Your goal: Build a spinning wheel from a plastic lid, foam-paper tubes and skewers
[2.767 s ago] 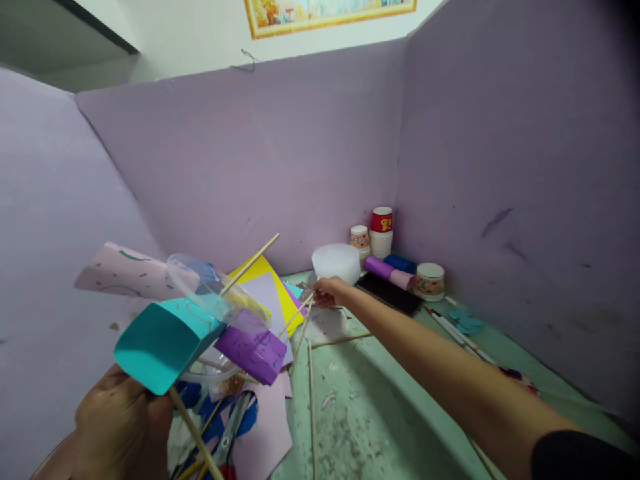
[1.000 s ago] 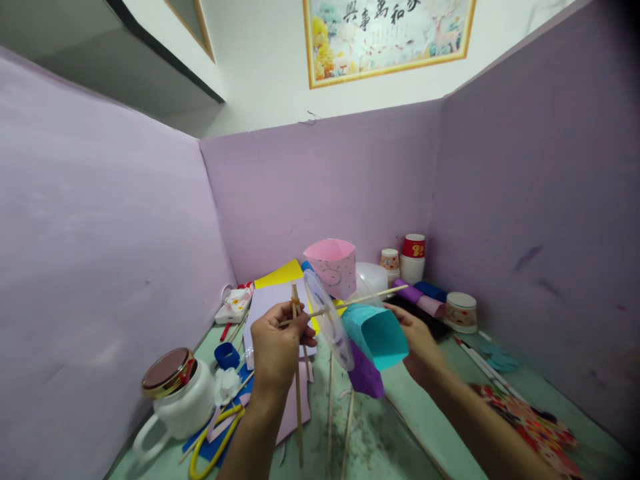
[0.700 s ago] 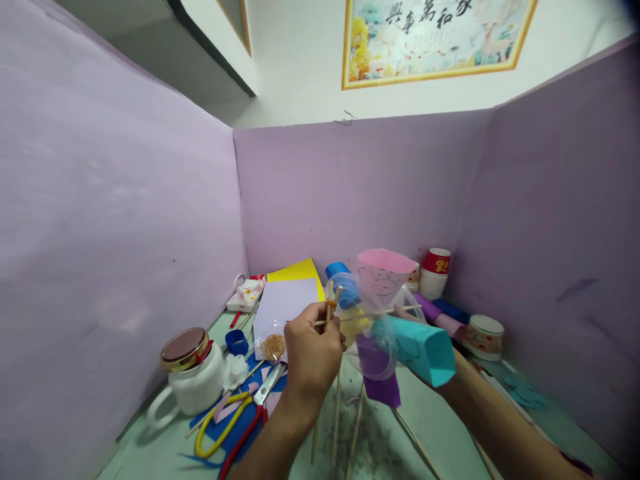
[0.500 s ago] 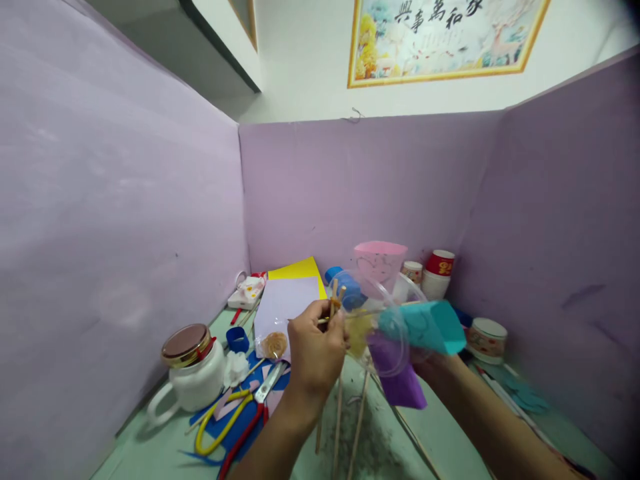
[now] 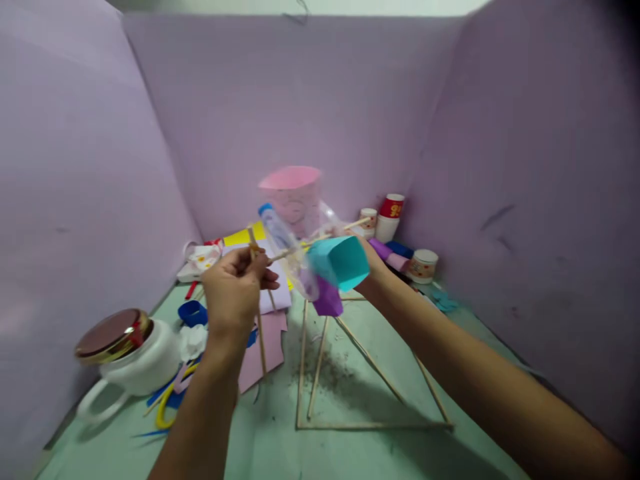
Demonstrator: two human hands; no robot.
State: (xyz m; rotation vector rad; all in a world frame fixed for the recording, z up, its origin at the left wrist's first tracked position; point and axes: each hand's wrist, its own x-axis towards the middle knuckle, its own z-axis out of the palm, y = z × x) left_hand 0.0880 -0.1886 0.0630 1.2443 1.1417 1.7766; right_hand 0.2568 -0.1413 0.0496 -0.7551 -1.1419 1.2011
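My left hand [image 5: 239,277] is closed round wooden sticks [image 5: 263,333] near the place where they are bound together. A thin crosswise stick [image 5: 283,255] runs from there to the right. Along it hang a teal paper cup shape [image 5: 340,260], a purple paper piece [image 5: 328,297] and blurred clear plastic rings [image 5: 300,277]. Behind the teal piece is my right hand [image 5: 356,248], its fingers mostly hidden, so its hold cannot be made out. A pink cup shape [image 5: 294,200] stands behind them, blurred.
A square stick frame [image 5: 373,425] lies on the green table [image 5: 270,440]. At the left are a white mug [image 5: 145,360], yellow-handled scissors [image 5: 164,413] and a blue ring [image 5: 193,312]. Paper cups [image 5: 387,227] stand at the back right, with another cup [image 5: 423,265] nearer.
The view has tilted down and shifted, showing more of the stick frame. Both hands have moved farther apart, and the teal piece has turned its open end towards me.
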